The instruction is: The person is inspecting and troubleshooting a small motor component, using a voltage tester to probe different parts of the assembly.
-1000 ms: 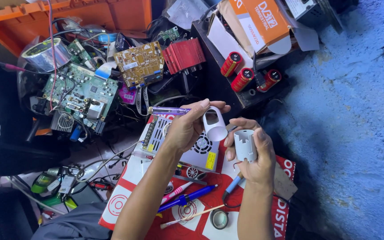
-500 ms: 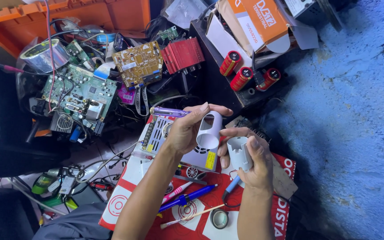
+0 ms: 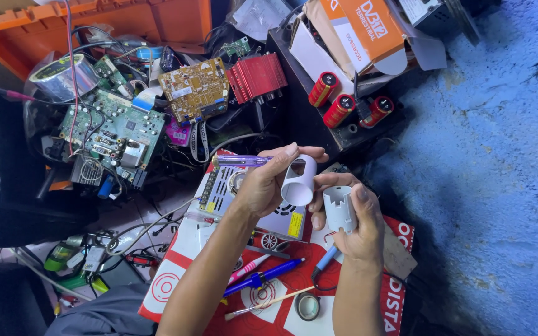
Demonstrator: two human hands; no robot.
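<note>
Head view is showing two bare hands working over a cluttered spot, each grasping one half of a small white plastic housing. The left hand (image 3: 263, 186) is closing around a white rounded shell (image 3: 299, 180), its hollow side turned toward the camera, and a purple-handled screwdriver (image 3: 241, 160) is lying across the same fingers. The right hand (image 3: 359, 227) is gripping a grey-white inner piece (image 3: 339, 208) with notched edges at its top. Both parts are sitting near the middle of the frame, just beside each other, with a slim gap between them.

Judging by this, the two halves are standing apart and are not joined at this moment; whether they are being pulled apart or fitted together cannot be told.

Below the hands, a red and white cardboard sheet (image 3: 175, 283) is carrying a metal power supply (image 3: 222, 183), pens and a roll of tape (image 3: 307, 306). Green circuit boards (image 3: 113, 127) are crowding the upper left, and three red capacitors (image 3: 344, 102) are resting in the upper middle, beside an orange box (image 3: 368, 25).
</note>
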